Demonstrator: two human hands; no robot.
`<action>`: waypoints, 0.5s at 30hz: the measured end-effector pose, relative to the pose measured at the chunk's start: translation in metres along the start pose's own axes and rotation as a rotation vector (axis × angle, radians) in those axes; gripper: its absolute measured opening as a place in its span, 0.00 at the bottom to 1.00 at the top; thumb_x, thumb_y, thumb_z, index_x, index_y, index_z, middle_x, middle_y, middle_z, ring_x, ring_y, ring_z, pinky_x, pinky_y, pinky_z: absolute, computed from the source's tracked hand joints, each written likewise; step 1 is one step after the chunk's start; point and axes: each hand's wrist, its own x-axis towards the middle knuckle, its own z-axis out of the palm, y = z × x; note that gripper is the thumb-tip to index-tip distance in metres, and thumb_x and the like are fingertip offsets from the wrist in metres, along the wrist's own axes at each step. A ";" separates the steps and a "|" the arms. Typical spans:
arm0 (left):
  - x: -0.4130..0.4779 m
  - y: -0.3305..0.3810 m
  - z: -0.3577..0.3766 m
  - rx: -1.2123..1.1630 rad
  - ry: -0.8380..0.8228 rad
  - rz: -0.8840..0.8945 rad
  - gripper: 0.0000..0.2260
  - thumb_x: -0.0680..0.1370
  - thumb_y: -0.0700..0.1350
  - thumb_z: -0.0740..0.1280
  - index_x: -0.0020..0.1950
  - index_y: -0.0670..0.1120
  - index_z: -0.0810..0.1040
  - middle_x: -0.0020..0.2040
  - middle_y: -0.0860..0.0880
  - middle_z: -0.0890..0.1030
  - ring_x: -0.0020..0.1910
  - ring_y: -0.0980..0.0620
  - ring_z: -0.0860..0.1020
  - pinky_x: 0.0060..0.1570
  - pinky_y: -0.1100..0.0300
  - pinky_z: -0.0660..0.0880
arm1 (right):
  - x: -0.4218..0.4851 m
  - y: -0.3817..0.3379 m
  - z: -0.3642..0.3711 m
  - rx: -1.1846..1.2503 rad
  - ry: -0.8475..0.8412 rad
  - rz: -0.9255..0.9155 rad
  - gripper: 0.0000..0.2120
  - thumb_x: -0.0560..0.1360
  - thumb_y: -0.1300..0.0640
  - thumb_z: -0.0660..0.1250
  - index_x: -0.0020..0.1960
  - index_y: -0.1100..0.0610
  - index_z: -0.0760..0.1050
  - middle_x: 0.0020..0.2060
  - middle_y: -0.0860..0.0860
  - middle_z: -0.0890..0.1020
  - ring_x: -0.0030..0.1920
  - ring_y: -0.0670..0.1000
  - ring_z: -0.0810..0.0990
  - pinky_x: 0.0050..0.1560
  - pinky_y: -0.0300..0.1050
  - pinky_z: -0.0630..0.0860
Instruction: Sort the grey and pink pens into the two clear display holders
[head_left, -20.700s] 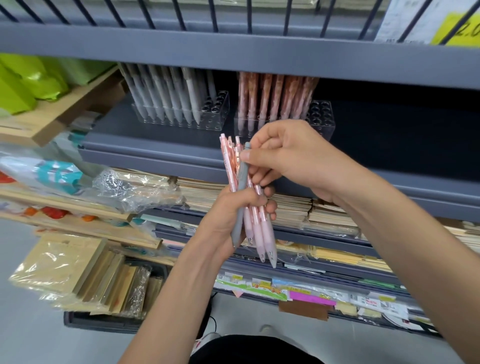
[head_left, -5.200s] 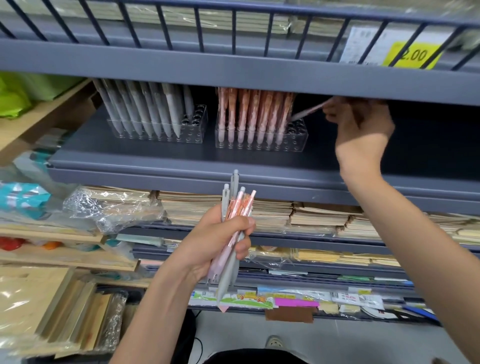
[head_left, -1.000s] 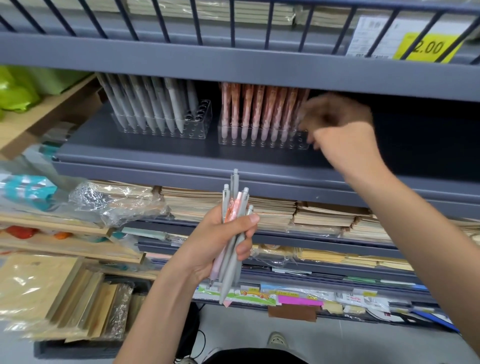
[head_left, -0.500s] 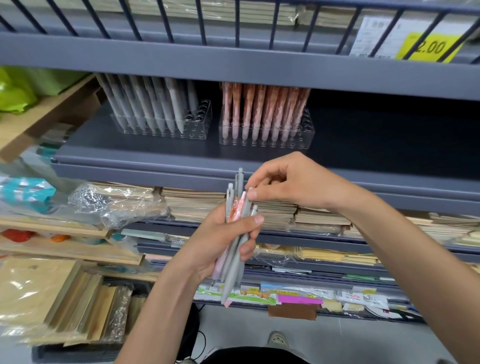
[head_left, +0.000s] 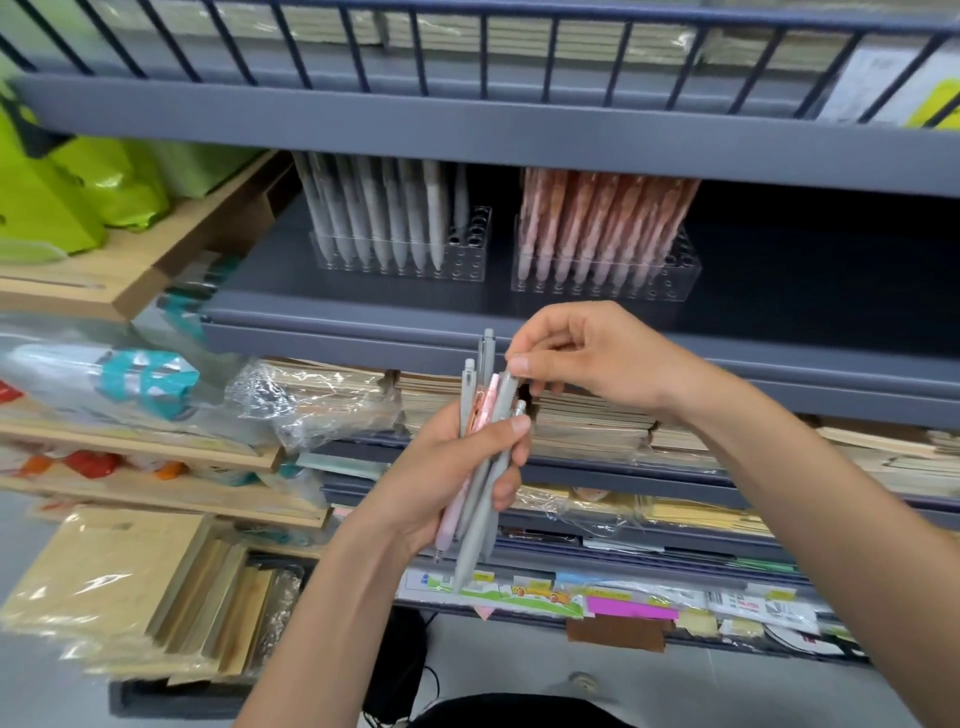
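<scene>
**Handful of pens left to rack**

Most of the pens stand in their racks. Up at eleven o'clock from my hands, the left clear plastic display holder (head_left: 470, 260) sits on the dark grey metal shelf (head_left: 291, 291). Rows of matte grey pens (head_left: 384, 213) stand upright in it, and some holes at its three o'clock end are unfilled. Just beside it, at one o'clock, the second clear plastic holder (head_left: 680, 275) carries the pink patterned pens (head_left: 597, 218). It has a few open holes along its front and at its three o'clock end.

What is left sits in my left hand (head_left: 441, 467). Its fingers and thumb are wrapped round a bundle of slim plastic pens (head_left: 475, 519), tips toward six o'clock. I can make out several grey ones and one pale pink pen (head_left: 450, 514) among them. My right hand (head_left: 592, 358) is at the bundle's twelve o'clock end with its fingers curled. Thumb and forefinger pinch the top of one grey pen (head_left: 505, 400), which is not yet clear of the others.

By my reckoning the pink side is all but done, with one pen to go, and grey makes up the remainder. Each pen needs lifting out singly and dropping tip-first into a free hole, grey to eleven and pink to one.
</scene>
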 end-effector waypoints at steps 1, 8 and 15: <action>-0.004 0.002 -0.005 -0.005 -0.002 0.000 0.02 0.77 0.45 0.71 0.44 0.50 0.80 0.37 0.46 0.78 0.26 0.52 0.73 0.27 0.60 0.73 | 0.003 -0.002 0.007 0.008 0.000 -0.006 0.06 0.74 0.58 0.72 0.48 0.60 0.80 0.40 0.55 0.84 0.38 0.48 0.81 0.43 0.45 0.78; -0.039 0.010 -0.046 -0.038 0.005 -0.031 0.05 0.78 0.45 0.70 0.51 0.47 0.76 0.36 0.46 0.77 0.25 0.52 0.72 0.26 0.61 0.70 | 0.025 -0.020 0.050 0.206 0.104 -0.044 0.04 0.76 0.63 0.69 0.49 0.63 0.78 0.38 0.54 0.82 0.37 0.48 0.80 0.38 0.39 0.78; -0.054 0.017 -0.067 -0.079 -0.027 -0.004 0.03 0.78 0.45 0.70 0.49 0.48 0.77 0.35 0.47 0.76 0.24 0.54 0.70 0.24 0.63 0.68 | 0.034 -0.026 0.089 0.338 0.094 -0.029 0.09 0.73 0.61 0.72 0.52 0.62 0.79 0.35 0.50 0.82 0.30 0.46 0.75 0.30 0.38 0.72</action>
